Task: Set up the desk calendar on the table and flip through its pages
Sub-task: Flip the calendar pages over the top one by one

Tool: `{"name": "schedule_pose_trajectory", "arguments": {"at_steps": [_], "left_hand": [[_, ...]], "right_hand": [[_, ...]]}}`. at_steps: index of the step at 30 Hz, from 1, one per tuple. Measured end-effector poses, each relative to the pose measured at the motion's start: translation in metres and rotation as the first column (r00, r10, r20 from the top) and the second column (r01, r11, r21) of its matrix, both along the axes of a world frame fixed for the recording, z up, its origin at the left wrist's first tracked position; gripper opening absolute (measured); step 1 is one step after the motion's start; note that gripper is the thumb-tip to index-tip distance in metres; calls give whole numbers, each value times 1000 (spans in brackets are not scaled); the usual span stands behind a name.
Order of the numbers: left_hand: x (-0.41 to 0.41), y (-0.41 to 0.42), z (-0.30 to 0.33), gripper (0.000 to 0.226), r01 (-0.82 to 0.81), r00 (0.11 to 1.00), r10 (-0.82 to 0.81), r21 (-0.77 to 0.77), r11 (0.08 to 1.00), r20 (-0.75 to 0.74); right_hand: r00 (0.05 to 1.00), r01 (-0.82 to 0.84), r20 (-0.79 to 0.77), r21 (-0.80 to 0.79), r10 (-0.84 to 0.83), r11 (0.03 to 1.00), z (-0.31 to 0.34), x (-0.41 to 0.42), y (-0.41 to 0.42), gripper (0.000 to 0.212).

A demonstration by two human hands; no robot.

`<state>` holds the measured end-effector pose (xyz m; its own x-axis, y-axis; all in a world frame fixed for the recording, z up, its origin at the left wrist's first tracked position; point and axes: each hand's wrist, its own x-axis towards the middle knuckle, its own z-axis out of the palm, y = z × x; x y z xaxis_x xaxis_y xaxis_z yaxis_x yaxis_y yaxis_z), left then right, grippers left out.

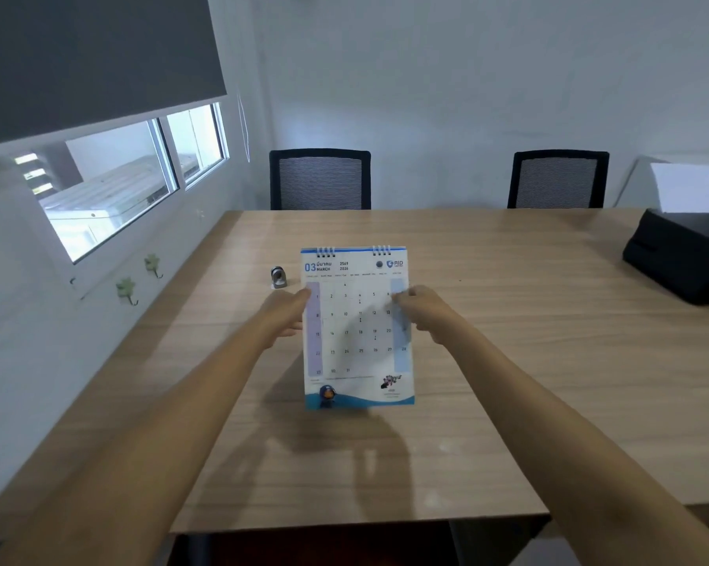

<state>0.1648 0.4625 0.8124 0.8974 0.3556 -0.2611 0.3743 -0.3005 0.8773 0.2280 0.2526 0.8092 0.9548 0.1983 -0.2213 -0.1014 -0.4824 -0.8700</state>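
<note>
A white spiral-bound desk calendar (359, 328) stands upright on the wooden table (508, 361), its March page facing me. My left hand (285, 316) grips its left edge about a third of the way down. My right hand (424, 312) grips the right edge at the same height, fingers over the blue weekend column. The fingertips of both hands are hidden behind the calendar. Its bottom edge is blurred, and a shadow lies on the table below it.
A small silver and black object (278, 276) sits on the table just left of the calendar's top. A black printer (683, 263) with white paper stands at the right edge. Two black mesh chairs (320, 179) (559, 179) face me across the table. The window wall runs along the left.
</note>
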Motion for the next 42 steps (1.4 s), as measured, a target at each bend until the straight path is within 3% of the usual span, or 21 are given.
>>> {"name": "schedule_pose_trajectory", "arguments": {"at_steps": [3,6,9,11,13,17,20,23,26,29,32,35,36,38,42], "left_hand": [[1,10,7,35,-43,998,43,0,999,36],[-2,7,25,50,-36,995,39,-38,999,94],[-2,-1,47,67,40,974,27,-289,957,224],[4,-6,55,77,77,949,64,-422,903,310],[11,-12,61,79,83,928,50,-337,938,369],[22,-24,67,66,84,920,-93,42,996,381],[29,-24,63,54,36,941,-146,339,940,304],[31,-24,56,48,83,948,-221,492,867,230],[33,-16,46,51,126,947,-256,510,851,194],[43,-1,36,59,128,968,-206,431,893,140],[42,5,39,61,68,979,-104,204,977,174],[33,9,31,59,-50,974,35,60,997,224],[28,9,25,61,-55,980,50,19,998,195],[20,11,10,67,-65,989,72,-54,996,126],[6,-1,-7,68,-26,995,47,-228,973,89]], "right_hand": [[998,47,-35,42,-45,998,11,3,-10,31],[992,10,-122,230,19,973,31,0,-18,37],[995,33,-95,431,9,902,47,3,-23,41],[993,17,-104,603,57,798,56,8,-21,57],[995,29,-91,636,37,771,62,11,-11,60],[982,-114,182,326,56,938,64,5,6,56],[918,-171,357,-41,174,984,57,6,16,55],[901,-129,349,-347,256,929,41,20,21,59],[932,-75,294,-419,213,905,34,26,20,56],[931,-52,306,-424,197,904,29,28,19,54],[918,-31,354,-386,179,922,26,31,20,57],[913,42,408,-73,-9,996,22,26,21,47],[926,73,369,42,-83,996,18,24,22,39],[973,125,170,195,-159,973,9,19,22,45],[985,123,-156,315,-77,941,1,-1,19,42]]}}
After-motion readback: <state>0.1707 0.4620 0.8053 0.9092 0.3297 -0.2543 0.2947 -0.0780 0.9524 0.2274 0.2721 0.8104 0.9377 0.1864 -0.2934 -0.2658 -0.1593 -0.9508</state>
